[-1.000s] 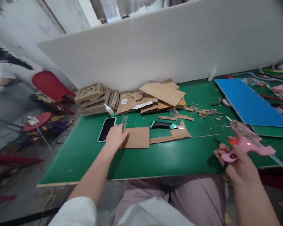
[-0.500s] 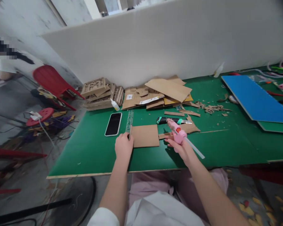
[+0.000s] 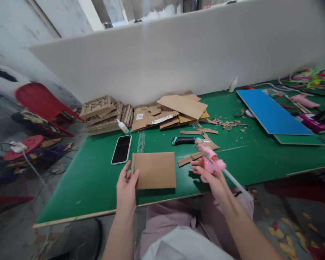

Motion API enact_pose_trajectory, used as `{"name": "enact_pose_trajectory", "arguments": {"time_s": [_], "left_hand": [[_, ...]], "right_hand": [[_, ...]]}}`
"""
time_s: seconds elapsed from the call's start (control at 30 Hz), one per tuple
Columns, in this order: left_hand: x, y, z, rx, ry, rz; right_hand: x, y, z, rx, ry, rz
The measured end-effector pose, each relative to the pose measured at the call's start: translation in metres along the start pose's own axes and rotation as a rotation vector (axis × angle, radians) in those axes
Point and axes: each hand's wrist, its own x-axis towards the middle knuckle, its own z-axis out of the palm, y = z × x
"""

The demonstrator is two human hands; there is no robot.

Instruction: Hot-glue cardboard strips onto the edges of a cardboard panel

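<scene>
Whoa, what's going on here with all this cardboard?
Someone is working at a green table with both hands. The left hand holds a flat cardboard piece by its left edge. The right hand holds a pink glue gun, apart from that piece. A cutter knife and a phone lie on the table, and more cardboard is piled farther back.

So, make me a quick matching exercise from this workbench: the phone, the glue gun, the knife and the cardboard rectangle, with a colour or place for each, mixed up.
Column one:
1. phone
2. glue gun
3. knife
4. cardboard rectangle

Column two:
A. black and green handle
B. held at its left edge by the left hand
C. lying left of the clear ruler
D. pink, in the right hand

Right pairs: 1-C, 2-D, 3-A, 4-B.
</scene>
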Motion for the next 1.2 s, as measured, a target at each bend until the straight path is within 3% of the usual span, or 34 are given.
{"name": "enact_pose_trajectory", "arguments": {"time_s": [0.07, 0.17, 0.3, 0.47, 0.7, 0.93, 1.07, 1.2], "left_hand": [[-0.015, -0.002, 0.017, -0.036, -0.072, 0.018], [-0.041, -0.01, 0.062, -0.039, -0.244, 0.113], [-0.066, -0.021, 0.122, 0.013, -0.313, 0.277], [-0.065, -0.029, 0.159, 0.207, -0.401, 0.379], [-0.061, -0.029, 0.179, 0.387, -0.403, 0.424], [-0.061, -0.028, 0.181, 0.432, -0.504, 0.5], [-0.059, -0.035, 0.175, 0.425, -0.545, 0.508], [-0.053, -0.035, 0.154, 0.37, -0.586, 0.589]], "right_hand": [[-0.007, -0.015, -0.022, 0.035, 0.075, -0.014], [-0.016, -0.032, -0.05, 0.089, 0.211, -0.053], [-0.018, -0.042, -0.077, 0.127, 0.323, -0.099], [0.0, -0.052, -0.105, 0.148, 0.393, -0.211], [0.024, -0.059, -0.139, 0.137, 0.299, -0.134], [0.04, -0.077, -0.197, 0.036, 0.248, 0.082], [0.049, -0.097, -0.219, -0.1, 0.193, 0.298], [0.057, -0.108, -0.228, -0.255, 0.13, 0.461]]}}
